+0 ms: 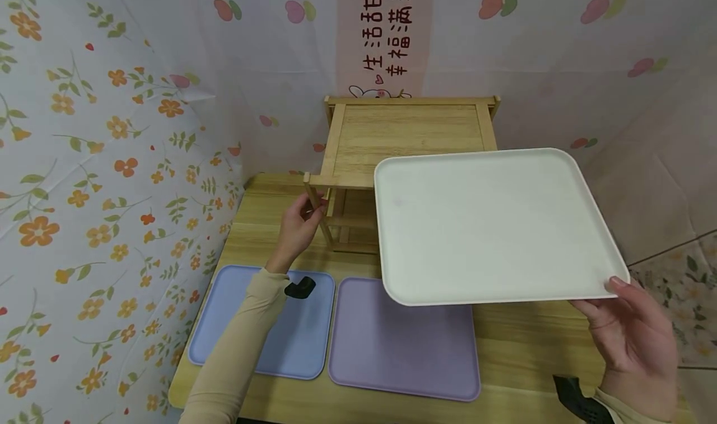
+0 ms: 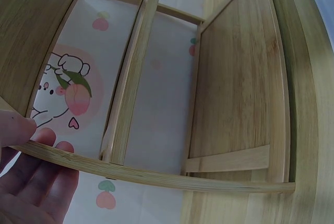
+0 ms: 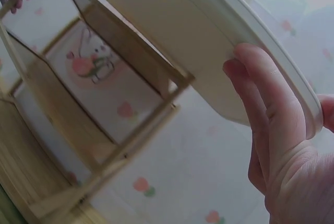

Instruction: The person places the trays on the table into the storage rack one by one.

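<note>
A white tray is held up over the table by my right hand, which pinches its near right corner. In the right wrist view the fingers lie along the tray's underside, with the thumb at the rim. My left hand grips the front left post of a wooden shelf rack. The left wrist view shows thumb and fingers round that post. The white tray overlaps the right front part of the rack in the head view.
On the wooden table lie a blue tray at the left and a purple tray beside it. A flowered curtain hangs along the left, and a patterned cloth with writing stands behind the rack.
</note>
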`<state>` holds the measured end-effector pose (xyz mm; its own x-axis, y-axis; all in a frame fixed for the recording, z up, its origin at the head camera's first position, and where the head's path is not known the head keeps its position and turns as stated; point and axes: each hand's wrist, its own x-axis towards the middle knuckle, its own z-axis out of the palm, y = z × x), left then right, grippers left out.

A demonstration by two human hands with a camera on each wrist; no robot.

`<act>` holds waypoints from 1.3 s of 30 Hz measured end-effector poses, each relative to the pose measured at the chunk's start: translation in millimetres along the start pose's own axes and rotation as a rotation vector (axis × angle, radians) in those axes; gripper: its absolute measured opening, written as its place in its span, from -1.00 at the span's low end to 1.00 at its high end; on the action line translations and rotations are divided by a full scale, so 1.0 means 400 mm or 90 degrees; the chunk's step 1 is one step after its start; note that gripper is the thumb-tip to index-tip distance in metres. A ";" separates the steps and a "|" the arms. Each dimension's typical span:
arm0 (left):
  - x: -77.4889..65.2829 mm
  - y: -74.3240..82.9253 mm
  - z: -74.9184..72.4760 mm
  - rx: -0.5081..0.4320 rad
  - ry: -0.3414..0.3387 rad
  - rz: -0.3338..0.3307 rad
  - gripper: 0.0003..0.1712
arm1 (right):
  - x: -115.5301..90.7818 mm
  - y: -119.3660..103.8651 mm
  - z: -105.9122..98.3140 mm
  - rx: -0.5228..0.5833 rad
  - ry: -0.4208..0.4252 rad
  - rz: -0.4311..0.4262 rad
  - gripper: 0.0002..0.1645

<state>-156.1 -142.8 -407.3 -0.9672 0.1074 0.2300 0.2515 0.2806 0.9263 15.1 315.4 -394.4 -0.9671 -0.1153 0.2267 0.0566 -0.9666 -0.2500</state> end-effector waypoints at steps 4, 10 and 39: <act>0.000 0.000 -0.001 0.004 0.002 -0.003 -0.71 | 0.033 0.028 0.008 -0.016 -0.042 0.025 -0.32; 0.000 -0.005 0.001 0.002 0.005 -0.006 -0.70 | 0.073 0.072 0.016 -0.038 -0.073 0.028 -0.33; -0.004 -0.004 -0.002 -0.005 0.015 -0.013 -0.70 | 0.171 0.176 0.030 -0.101 -0.046 0.038 -0.39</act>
<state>-155.0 -144.3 -408.8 -0.9727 0.0797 0.2178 0.2315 0.2753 0.9331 -44.1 236.8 -385.1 -0.9423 -0.1937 0.2729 0.0684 -0.9097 -0.4096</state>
